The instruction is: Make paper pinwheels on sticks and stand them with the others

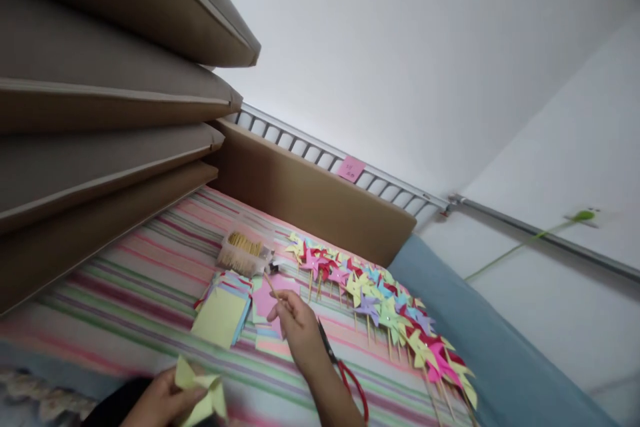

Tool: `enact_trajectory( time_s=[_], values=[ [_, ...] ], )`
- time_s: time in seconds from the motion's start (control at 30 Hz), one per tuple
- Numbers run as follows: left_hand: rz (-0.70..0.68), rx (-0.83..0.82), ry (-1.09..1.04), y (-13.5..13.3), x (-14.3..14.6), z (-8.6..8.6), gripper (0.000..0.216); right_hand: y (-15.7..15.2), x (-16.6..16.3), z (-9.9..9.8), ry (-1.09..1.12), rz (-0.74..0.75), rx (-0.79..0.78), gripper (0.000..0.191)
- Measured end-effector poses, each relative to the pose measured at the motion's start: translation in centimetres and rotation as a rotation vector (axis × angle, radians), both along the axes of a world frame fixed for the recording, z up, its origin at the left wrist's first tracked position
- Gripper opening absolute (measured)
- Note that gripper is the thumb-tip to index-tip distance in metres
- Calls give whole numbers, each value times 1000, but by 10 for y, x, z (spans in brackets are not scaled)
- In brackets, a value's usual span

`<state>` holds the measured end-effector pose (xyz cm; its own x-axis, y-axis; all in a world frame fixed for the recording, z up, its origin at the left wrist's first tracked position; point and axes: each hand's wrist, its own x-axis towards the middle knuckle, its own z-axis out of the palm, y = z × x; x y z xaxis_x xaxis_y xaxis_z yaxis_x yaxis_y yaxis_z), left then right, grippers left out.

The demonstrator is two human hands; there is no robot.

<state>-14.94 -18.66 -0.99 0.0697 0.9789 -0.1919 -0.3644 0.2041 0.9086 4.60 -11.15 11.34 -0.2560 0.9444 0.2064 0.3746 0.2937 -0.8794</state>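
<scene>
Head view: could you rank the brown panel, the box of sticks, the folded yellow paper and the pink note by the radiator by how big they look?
1. Brown panel
2. Box of sticks and folded yellow paper: too alike to rank; the paper is nearer the camera and partly covered
3. Pink note
</scene>
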Motion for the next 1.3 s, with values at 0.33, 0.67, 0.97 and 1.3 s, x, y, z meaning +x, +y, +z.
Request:
enact_trajectory(
  time_s=[0.33, 0.67, 0.97, 1.3],
  values=[
    [-239, 655, 319, -49, 26, 126, 11, -116, 38, 22, -52, 84, 108, 22],
    [-151, 906, 494, -85, 50, 146, 11, -159, 66, 40, 17, 50, 210, 17],
    [2, 911, 501, -96, 62, 150, 12, -175, 75, 46, 46, 23, 283, 16],
    [62, 858, 479, -96, 65, 146, 12, -176, 72, 41, 54, -14, 255, 15]
  ],
)
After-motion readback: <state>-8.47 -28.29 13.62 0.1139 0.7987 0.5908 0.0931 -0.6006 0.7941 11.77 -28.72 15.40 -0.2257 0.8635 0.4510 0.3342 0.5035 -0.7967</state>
